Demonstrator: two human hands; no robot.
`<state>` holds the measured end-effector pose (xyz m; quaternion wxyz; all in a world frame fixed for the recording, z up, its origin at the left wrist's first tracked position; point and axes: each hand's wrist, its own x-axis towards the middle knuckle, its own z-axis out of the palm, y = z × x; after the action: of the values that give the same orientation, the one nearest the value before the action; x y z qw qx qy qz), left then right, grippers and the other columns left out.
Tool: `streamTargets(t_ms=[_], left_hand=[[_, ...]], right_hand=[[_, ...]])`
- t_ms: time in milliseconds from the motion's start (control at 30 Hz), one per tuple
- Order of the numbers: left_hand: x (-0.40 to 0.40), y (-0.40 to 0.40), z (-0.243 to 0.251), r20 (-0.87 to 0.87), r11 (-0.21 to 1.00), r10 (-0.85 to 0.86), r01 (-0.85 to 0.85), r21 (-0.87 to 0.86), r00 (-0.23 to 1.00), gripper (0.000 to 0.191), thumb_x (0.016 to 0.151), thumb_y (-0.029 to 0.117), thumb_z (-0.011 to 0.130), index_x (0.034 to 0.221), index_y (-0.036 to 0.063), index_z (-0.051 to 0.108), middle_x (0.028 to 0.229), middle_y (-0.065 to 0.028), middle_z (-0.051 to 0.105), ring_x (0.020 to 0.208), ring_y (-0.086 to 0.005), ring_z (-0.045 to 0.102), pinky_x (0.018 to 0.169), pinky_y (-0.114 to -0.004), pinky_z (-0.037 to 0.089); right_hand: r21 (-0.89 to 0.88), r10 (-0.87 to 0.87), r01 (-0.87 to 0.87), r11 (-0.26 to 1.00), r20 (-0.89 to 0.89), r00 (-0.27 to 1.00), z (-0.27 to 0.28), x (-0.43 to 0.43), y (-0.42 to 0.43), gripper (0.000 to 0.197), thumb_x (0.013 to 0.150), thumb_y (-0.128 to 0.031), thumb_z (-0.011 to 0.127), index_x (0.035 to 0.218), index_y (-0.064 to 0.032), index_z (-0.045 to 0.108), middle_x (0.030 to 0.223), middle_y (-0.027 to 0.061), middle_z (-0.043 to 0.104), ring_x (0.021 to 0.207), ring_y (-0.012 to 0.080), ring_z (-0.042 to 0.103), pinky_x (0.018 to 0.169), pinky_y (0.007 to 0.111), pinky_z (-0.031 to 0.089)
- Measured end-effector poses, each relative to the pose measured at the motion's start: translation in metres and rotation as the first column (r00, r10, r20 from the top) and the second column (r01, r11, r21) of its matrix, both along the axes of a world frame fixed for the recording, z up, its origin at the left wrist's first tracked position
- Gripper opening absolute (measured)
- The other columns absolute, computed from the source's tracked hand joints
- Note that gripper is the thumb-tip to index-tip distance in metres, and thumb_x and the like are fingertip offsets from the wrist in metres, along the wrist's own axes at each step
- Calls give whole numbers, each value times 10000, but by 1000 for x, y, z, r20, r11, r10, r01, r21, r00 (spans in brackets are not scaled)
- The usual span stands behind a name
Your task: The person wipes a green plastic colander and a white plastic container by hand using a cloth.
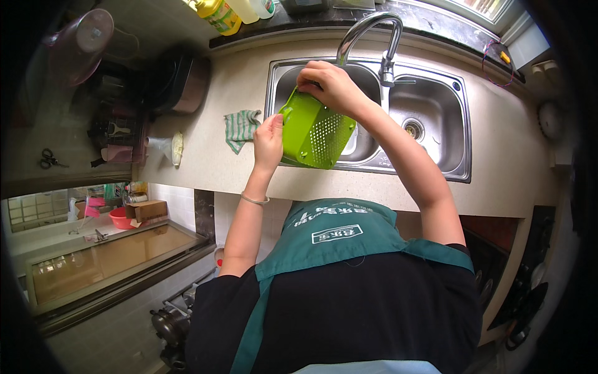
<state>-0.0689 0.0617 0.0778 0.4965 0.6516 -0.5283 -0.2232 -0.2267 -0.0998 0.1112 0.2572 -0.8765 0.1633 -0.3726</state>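
A green plastic colander is tilted over the left basin of a steel double sink, its perforated face turned towards me. My left hand grips its left edge, thumb on the outside. At the far rim, my right hand has its fingers bent over the edge; what they touch inside is hidden. Part of a white object shows in the basin behind the colander. Above the sink arches a chrome faucet.
A green-and-white striped cloth lies left of the sink. Bottles, one a yellow detergent bottle, stand on the back ledge. The right basin has a drain with bits in it. Scissors lie far left, and a dark appliance stands nearer.
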Motion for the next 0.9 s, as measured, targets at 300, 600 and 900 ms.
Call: streamTargets(t_ms=[300, 600, 900], left_hand=[[9, 11, 5, 10, 999, 46, -46, -13, 999, 394, 1026, 307, 474, 788, 0, 538, 574, 9, 422, 545, -63, 366, 470, -278, 300], [10, 6, 11, -100, 997, 13, -20, -73, 995, 409, 1037, 327, 445, 829, -4, 567, 614, 50, 458, 565, -45, 373, 492, -246, 313], [20, 19, 2, -104, 996, 17, -26, -84, 994, 447, 1048, 378, 382, 927, 3, 591, 786, 27, 568, 715, -59, 488, 640, -222, 408]], right_hand=[[533, -43, 100, 840, -118, 992, -28, -17, -11, 141, 836, -146, 687, 897, -29, 637, 715, 75, 575, 664, 159, 535, 668, 294, 465], [486, 144, -178, 856, 107, 984, -7, -1, -24, 147, 906, -178, 638, 903, -40, 587, 803, 30, 564, 772, 110, 518, 744, 261, 433], [575, 168, -89, 813, -86, 982, -14, -30, -25, 136, 958, -171, 564, 983, -53, 500, 767, 29, 540, 774, 108, 518, 759, 269, 432]])
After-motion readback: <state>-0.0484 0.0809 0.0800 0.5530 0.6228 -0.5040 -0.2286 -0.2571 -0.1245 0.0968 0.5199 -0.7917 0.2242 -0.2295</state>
